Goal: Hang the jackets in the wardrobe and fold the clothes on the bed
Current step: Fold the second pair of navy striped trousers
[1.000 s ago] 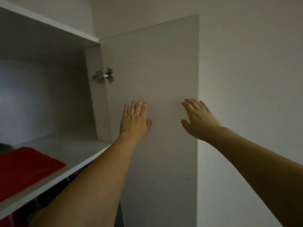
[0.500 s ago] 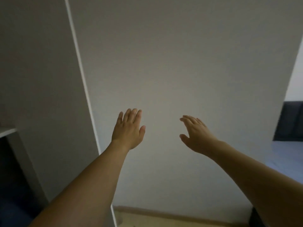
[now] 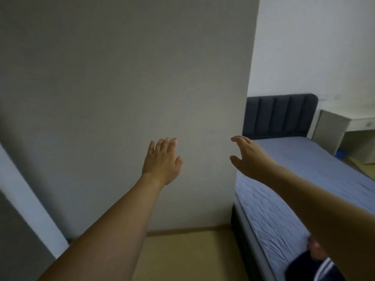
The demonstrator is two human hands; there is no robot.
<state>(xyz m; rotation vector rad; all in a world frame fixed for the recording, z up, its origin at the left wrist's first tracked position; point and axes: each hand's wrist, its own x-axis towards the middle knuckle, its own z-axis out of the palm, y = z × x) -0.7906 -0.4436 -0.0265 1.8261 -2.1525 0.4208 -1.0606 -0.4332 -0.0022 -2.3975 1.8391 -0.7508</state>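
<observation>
My left hand [image 3: 162,161] is stretched out in front of a plain grey wall [image 3: 125,94], fingers together and empty. My right hand [image 3: 248,157] reaches forward beside it, fingers spread, holding nothing. The bed [image 3: 316,169] with a blue-grey mattress cover and a dark padded headboard [image 3: 280,116] lies to the right. A dark garment with white stripes [image 3: 310,268] lies on the bed's near end, partly hidden under my right forearm. The edge of the wardrobe door [image 3: 26,211] shows at the lower left.
A white desk [image 3: 345,128] stands beyond the bed at the far right. Wooden floor [image 3: 188,256] runs between the wall and the bed frame. Something small and blue [image 3: 342,153] sits on the floor under the desk.
The view has swung right, away from the wardrobe shelf and door. The bed, headboard and desk have come into view. Both hands stay raised and empty.
</observation>
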